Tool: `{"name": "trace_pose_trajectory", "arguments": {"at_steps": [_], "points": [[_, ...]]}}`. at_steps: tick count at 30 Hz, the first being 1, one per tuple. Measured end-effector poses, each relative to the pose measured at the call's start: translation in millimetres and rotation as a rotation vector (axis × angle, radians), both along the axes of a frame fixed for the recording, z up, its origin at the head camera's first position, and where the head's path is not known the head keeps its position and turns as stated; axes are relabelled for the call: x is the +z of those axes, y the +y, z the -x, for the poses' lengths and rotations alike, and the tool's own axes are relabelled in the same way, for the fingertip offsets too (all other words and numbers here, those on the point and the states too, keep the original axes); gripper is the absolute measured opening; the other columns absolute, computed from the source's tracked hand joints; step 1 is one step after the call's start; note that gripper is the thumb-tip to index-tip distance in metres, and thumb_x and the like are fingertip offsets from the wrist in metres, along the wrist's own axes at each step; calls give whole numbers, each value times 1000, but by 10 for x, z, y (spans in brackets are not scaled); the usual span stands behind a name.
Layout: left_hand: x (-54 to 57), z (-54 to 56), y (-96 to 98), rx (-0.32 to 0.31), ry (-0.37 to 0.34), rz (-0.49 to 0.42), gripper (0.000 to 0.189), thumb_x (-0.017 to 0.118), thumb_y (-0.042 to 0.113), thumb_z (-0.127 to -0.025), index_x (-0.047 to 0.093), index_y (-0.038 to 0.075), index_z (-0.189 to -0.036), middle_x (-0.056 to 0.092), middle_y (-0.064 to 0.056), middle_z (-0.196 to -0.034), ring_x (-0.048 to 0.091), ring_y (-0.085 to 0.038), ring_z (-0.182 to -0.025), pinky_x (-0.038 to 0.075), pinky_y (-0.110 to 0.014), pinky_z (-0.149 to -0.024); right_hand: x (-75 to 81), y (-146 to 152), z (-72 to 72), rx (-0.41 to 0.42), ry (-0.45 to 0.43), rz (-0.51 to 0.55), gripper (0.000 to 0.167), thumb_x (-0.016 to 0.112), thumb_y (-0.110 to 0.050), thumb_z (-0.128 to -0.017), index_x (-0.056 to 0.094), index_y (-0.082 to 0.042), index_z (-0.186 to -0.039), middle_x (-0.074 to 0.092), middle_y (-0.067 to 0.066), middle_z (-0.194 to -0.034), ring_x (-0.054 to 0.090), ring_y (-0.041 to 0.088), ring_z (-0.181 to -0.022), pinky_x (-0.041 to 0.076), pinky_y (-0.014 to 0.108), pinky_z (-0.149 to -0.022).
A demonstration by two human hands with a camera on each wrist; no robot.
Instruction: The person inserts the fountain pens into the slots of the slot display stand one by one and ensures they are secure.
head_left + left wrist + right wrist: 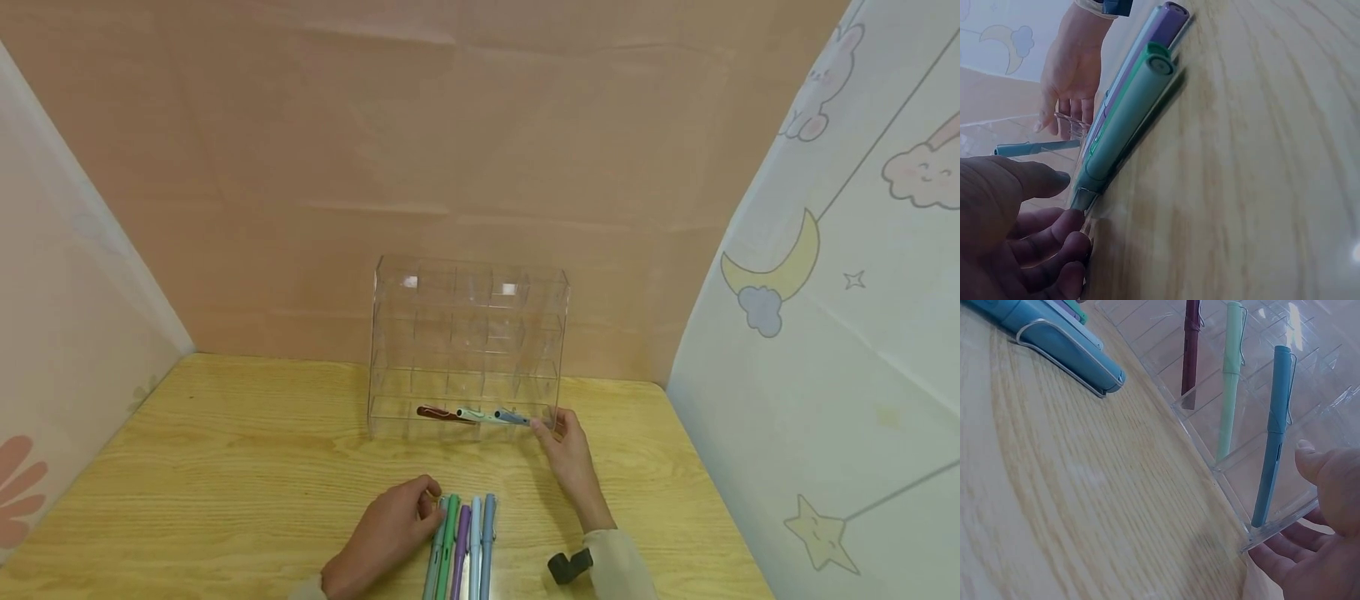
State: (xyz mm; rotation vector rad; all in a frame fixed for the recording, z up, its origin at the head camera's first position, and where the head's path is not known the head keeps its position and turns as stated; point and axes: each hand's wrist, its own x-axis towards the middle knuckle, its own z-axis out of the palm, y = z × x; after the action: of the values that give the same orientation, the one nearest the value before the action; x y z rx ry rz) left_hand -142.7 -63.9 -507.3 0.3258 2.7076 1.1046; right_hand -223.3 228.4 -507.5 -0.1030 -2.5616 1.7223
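Note:
A clear tiered pen rack (467,360) stands on the table with three pens in its bottom tier: a dark red pen (1190,356), a pale green pen (1229,387) and a blue pen (1274,425). At the rack's lower right corner, my right hand (572,458) holds the side wall, thumb in front and fingers outside. My left hand (393,525) rests by the far end of a teal pen (1125,119), fingers loosely bent. Beside that pen lie a green pen (447,542), a purple pen (461,546), a light blue pen (476,542) and a greyish-blue pen (488,542).
The wooden table (225,467) runs back to a plain orange-brown cloth (450,167). Patterned cloth walls (825,333) rise at both sides. A black device (568,567) sits at the right wrist. The rack's upper tiers show no pens.

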Motion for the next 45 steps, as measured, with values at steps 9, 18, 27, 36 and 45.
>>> {"name": "trace_pose_trajectory", "arguments": {"at_steps": [9,18,27,36,45], "points": [[-9,-1,22,-23,17,44,27,80,32,-94,71,14,-111,61,13,-76,52,-3,-67,44,-26,-63,-19,11,13,4,-3,9,65,65,-37,-108,40,5,-152,48,32,-155,50,52,-147,48,60,-116],[79,-13,-12,-37,-26,106,24,80,30,-93,71,12,-105,57,8,-70,49,-8,-61,38,-27,-55,-8,4,11,-2,-12,14,67,65,-39,-107,40,4,-152,49,31,-156,51,52,-145,49,59,-116],[53,-31,31,1,109,222,20,81,29,-92,65,16,-94,57,8,-71,45,-8,-60,38,-30,-52,-6,3,10,8,-11,21,66,65,-36,-108,40,5,-152,49,32,-155,52,52,-145,49,59,-115],[53,-36,36,17,132,234,29,82,28,-91,57,19,-80,51,9,-69,42,-8,-60,35,-28,-51,4,10,17,14,-23,20,66,64,-34,-108,37,6,-153,48,33,-156,51,53,-145,48,60,-116],[78,-39,-16,34,74,139,24,80,29,-92,61,20,-80,53,9,-67,46,-8,-59,36,-27,-53,9,10,4,20,-18,14,65,64,-34,-108,38,6,-153,48,33,-156,50,53,-146,48,60,-116]]}}
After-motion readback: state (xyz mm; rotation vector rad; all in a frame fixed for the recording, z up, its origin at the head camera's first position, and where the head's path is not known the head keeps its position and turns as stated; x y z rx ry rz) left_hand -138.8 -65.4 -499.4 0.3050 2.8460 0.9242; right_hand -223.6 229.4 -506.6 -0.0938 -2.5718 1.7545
